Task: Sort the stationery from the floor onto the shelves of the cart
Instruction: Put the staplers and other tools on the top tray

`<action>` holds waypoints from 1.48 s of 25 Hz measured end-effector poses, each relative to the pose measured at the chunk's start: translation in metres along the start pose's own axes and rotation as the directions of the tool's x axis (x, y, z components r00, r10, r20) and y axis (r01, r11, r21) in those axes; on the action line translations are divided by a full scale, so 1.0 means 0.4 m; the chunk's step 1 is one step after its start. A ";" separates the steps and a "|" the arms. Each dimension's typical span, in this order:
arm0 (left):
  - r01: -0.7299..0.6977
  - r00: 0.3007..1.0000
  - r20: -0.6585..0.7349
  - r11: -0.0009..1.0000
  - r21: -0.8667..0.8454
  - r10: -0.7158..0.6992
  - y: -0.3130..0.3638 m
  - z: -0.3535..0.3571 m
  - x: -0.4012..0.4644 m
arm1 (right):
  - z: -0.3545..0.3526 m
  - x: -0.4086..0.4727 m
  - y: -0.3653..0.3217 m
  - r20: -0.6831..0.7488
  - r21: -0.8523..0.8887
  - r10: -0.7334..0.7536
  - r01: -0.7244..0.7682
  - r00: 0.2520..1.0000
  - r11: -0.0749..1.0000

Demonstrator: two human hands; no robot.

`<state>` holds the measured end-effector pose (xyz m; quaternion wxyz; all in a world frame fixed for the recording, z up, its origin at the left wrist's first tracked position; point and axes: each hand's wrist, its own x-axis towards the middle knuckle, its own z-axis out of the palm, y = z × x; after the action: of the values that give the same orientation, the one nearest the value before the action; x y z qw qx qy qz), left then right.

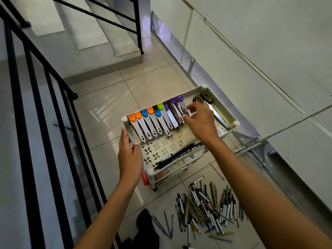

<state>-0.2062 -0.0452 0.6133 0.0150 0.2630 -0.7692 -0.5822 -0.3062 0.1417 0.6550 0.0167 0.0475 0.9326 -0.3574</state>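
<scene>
Cart (181,172) top shelf (226,112) holds staplers (152,123) in a row and scissors (206,99). Left hand (130,155) grips the shelf rim; right hand (201,119) pinches the purple stapler (181,103). Pens (206,205) lie on the floor (111,97) below the hands.

A black railing (45,108) borders white stairs (93,33); dark cloth (145,229) lies nearby.

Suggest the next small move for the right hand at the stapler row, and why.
Probably let go of the purple-capped stapler and draw the right hand back toward the pile of pens and pencils on the floor. The stapler already lies in line at the end of the row on the cart's top shelf, the left hand steadies the rim, and much stationery remains unsorted.
</scene>
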 end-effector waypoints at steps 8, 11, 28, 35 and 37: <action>-0.026 1.000 0.002 1.000 -0.018 0.026 -0.009 0.003 0.004 | 0.081 -0.086 -0.036 0.179 -0.083 -0.169 0.186 0.969 0.979; -0.024 1.000 0.007 0.999 -0.023 0.025 -0.011 0.001 0.007 | 0.102 -0.085 -0.037 0.113 -0.109 -0.224 0.236 0.968 0.966; -0.047 0.986 -0.164 0.990 -0.131 0.025 -0.011 -0.051 -0.097 | -0.015 -0.222 -0.003 -0.026 0.249 -0.109 0.112 0.994 0.962; 0.020 0.934 -0.346 0.979 -0.203 -0.090 -0.175 0.016 -0.352 | -0.097 -0.420 0.261 0.088 0.326 -0.075 0.043 0.993 0.944; 0.088 0.945 -0.295 0.979 -0.185 -0.141 -0.270 0.078 -0.450 | -0.101 -0.487 0.382 0.167 0.300 -0.031 -0.021 0.986 0.954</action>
<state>-0.0195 0.0387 0.5566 0.1228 0.3923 -0.6886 -0.5974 -0.0967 0.2668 0.5963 0.0876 0.0167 0.8627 -0.4978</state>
